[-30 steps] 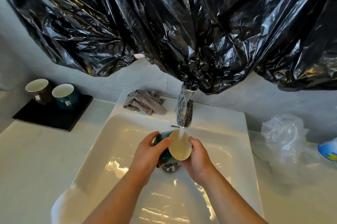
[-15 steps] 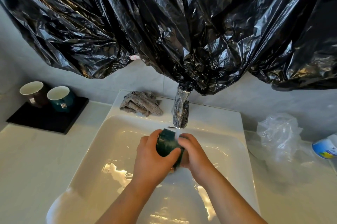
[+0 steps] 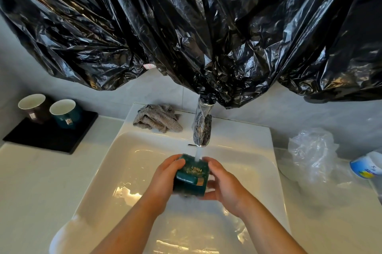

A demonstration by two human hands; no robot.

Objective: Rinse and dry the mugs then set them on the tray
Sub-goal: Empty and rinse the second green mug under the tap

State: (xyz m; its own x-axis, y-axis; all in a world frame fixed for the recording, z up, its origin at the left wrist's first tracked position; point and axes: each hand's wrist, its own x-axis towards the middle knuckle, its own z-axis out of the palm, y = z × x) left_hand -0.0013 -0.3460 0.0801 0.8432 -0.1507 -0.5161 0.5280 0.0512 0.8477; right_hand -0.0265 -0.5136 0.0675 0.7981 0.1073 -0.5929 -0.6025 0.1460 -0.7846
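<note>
A dark green mug (image 3: 191, 175) with gold lettering lies on its side over the white sink (image 3: 132, 160), under water running from the tap (image 3: 202, 129). My left hand (image 3: 164, 179) grips its left side and my right hand (image 3: 223, 181) cups its right side. Its opening is turned away and hidden. On the black tray (image 3: 41, 140) at the far left stand a brown mug (image 3: 34, 109) and a teal mug (image 3: 65, 113), both upright. A grey cloth (image 3: 157, 118) lies crumpled on the sink's back ledge.
Black plastic sheeting (image 3: 186, 26) hangs low over the tap and wall. A clear plastic bag (image 3: 312, 154) and a blue and white container (image 3: 365, 169) lie on the counter at the right.
The mug faced me with its cream inside under the stream. Both hands have turned it so its green outside now takes the water.
</note>
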